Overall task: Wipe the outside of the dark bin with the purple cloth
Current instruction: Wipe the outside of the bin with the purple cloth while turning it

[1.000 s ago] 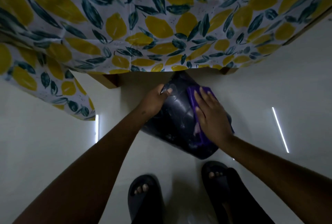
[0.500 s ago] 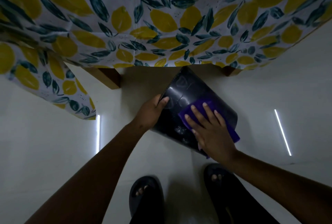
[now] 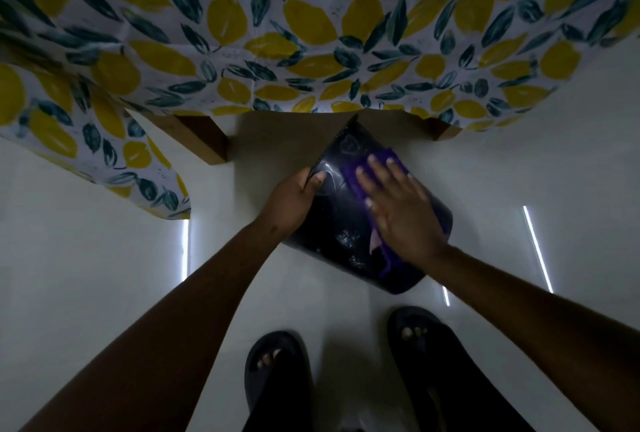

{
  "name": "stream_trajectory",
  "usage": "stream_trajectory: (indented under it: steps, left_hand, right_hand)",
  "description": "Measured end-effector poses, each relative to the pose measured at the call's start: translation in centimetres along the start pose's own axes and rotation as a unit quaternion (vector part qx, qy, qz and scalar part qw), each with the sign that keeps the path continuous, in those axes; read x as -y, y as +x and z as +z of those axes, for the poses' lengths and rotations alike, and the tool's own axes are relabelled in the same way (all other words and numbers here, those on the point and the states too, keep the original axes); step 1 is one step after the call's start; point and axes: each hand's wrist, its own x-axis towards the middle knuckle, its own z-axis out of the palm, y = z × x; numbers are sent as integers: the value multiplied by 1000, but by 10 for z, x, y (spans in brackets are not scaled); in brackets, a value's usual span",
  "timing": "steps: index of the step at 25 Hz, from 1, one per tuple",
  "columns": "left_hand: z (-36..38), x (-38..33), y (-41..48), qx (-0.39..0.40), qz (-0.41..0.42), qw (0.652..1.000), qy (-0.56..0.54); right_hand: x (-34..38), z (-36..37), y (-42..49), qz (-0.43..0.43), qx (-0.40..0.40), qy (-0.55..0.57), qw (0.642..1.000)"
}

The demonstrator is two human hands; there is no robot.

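Observation:
The dark bin (image 3: 341, 234) is tilted on its side over the white floor, its mouth turned away toward the table, its base toward my feet. My left hand (image 3: 292, 197) grips the bin's rim on the left, thumb on the outer wall. My right hand (image 3: 398, 209) lies flat with fingers spread, pressing the purple cloth (image 3: 356, 175) against the bin's outer wall. The cloth shows above my fingertips and hangs out below my palm. Pale smudges mark the wall lower left of the cloth.
A table with a lemon-print cloth (image 3: 294, 33) overhangs just beyond the bin; its wooden legs (image 3: 204, 140) stand left and right (image 3: 441, 128) of it. My two feet in dark slides (image 3: 277, 372) stand close below the bin on the white floor (image 3: 86, 275).
The bin has turned so its base swings back toward my feet. My right hand with the cloth has slid up along the wall toward the rim. My left hand keeps its grip.

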Motion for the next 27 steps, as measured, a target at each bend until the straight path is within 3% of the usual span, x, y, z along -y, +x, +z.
stream_trajectory:
  steps: [2,3,7,10,13,17,21,22,25,27]
  left_hand:
    - [-2,-1,2,-7,-4,1000,2]
    - [-2,0,2,-7,-9,1000,10]
    - [2,-3,5,-3,-9,1000,21]
    - [-4,-13,12,26,-8,1000,1]
    - [-17,-5,0,57,-33,992,-106]
    - [-8,-7,-6,-19,17,998,52]
    - [-2,-14,7,7,44,994,95]
    - [-1,-14,9,8,40,995,96]
    - [-3,-15,16,-8,25,994,102]
    - [-4,-16,21,-6,16,995,99]
  right_hand:
    - [-13,2,-13,73,-15,34,997]
    - [-10,11,-35,65,-22,8,998]
    - [21,20,-48,-109,22,-70,991]
    - [22,6,-8,-35,1,-12,999]
    - [-1,1,11,47,-14,85,995]
    - [-9,8,-19,57,-6,81,995]
    - [24,16,-37,-104,-7,-4,995]
    - [24,11,-20,-101,0,5,995]
    - [13,5,-11,33,5,81,996]
    - [16,24,-53,0,-1,18,1000]
